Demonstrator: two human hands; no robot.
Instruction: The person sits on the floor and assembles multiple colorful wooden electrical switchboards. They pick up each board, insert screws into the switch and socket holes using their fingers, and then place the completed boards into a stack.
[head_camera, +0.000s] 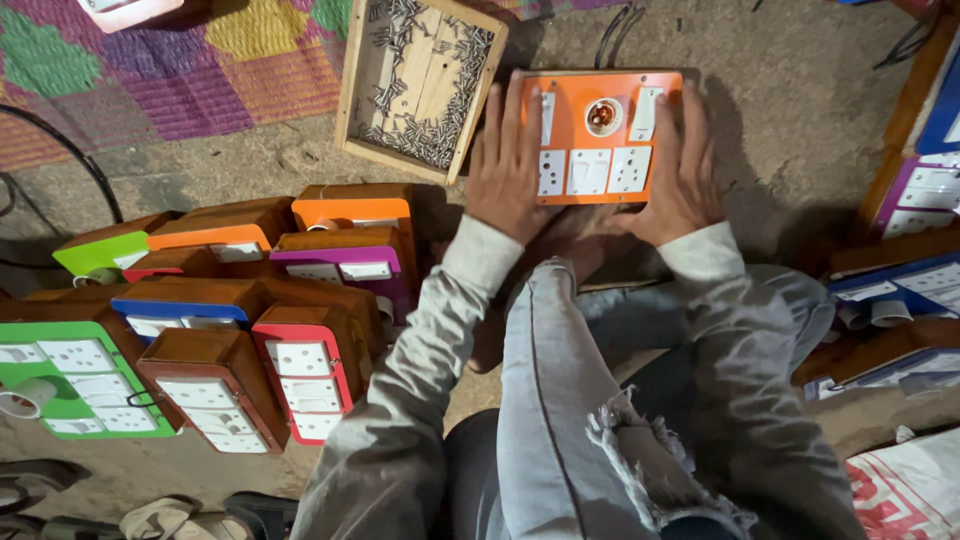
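An orange switchboard with white switches, sockets and a round bulb holder lies face up on the ground in front of me. My left hand lies flat along its left edge, fingers spread and pointing away. My right hand presses on its right edge in the same way. Both hands grip the board between them. My bent knee in grey jeans rises just below the board.
A shallow wooden tray of small metal screws sits beyond and to the left. A pile of wooden switch boxes with coloured faces fills the left. More boards stack at the right. A woven mat covers the far left.
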